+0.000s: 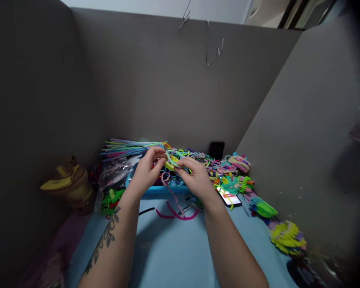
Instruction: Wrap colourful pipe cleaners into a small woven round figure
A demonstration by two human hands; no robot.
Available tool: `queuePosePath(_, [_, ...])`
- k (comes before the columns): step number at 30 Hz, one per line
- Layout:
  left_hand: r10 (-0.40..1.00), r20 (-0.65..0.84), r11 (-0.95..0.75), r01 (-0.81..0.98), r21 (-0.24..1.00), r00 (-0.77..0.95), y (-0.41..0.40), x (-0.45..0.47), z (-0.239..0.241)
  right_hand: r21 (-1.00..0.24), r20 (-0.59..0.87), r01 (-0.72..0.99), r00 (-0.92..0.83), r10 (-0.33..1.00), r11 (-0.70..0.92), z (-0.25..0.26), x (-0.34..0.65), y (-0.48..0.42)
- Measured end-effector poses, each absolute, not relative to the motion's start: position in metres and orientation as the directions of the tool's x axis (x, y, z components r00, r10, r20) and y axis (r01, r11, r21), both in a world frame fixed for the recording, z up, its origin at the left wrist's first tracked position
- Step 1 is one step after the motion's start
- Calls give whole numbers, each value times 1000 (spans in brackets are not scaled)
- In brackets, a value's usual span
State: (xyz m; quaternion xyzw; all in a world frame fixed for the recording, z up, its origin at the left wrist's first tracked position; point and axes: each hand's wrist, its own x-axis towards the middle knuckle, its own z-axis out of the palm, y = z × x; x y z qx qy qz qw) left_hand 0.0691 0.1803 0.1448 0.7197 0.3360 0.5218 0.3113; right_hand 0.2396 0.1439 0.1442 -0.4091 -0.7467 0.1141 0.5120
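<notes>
My left hand (147,170) and my right hand (195,176) meet above the far end of a light blue table (174,252). Both pinch a small yellow pipe-cleaner piece (170,164) with pale green strands sticking out of it. Fingers of both hands are closed around it. A pink pipe cleaner (177,214) lies curled on the table just below my hands. A bundle of straight coloured pipe cleaners (126,149) lies behind my left hand.
Finished fuzzy pipe-cleaner shapes (238,176) pile up at the right, with more (286,236) along the right edge. A phone (229,198) lies among them. A brown and yellow toy (67,182) stands at the left. Grey partition walls (168,88) enclose the desk.
</notes>
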Motion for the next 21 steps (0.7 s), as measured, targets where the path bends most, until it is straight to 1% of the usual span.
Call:
queuePosePath(3, [813,547,-580,186,793,201,185,68,143,-591,673,495,-133,728,637,145,240,144])
queuePosePath(8, [856,469,-514,257,818,218,191,65,138,-586,669,501,-144,729,637,142,241,146])
queuePosePath(13, [875,396,-450,165,878,276,191,63,138,-585,669,508,-138,730,632,142,242,146])
queuePosePath(17, [872,380,-419,69,905,308,188,60,140,-586,673,517,-117,730,624,144,243,145])
queuePosePath(21, [856,404,-462,126,878,323,188,59,139,-573,707,507,-90,701,644,144,244,145])
